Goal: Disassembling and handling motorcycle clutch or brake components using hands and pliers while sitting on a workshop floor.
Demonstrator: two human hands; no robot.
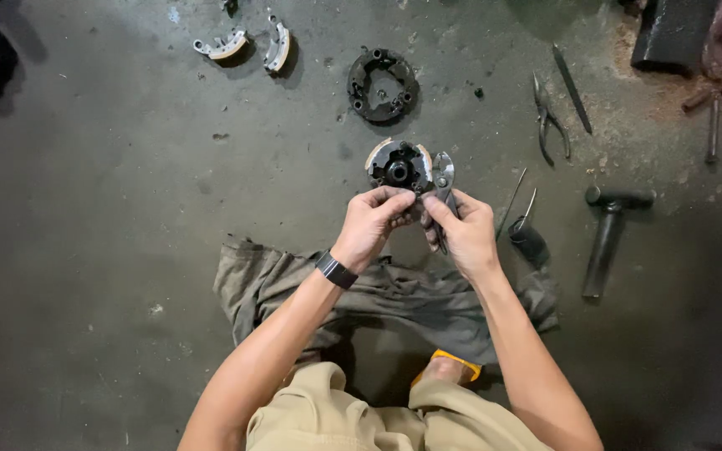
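A round dark metal clutch assembly [398,164] with pale lining pads is held up above the concrete floor. My left hand [372,223] grips its lower edge with thumb and fingers; a black band sits on that wrist. My right hand [464,234] holds grey pliers [443,174], whose jaws point up and touch the right side of the assembly. The pliers' handles are hidden inside my fist.
On the floor lie a black round plate [383,85], two curved clutch shoes [245,43], another pair of pliers [548,117], a long black rod [572,88], a black hammer [610,230] and a grey-green cloth [394,292] under my arms.
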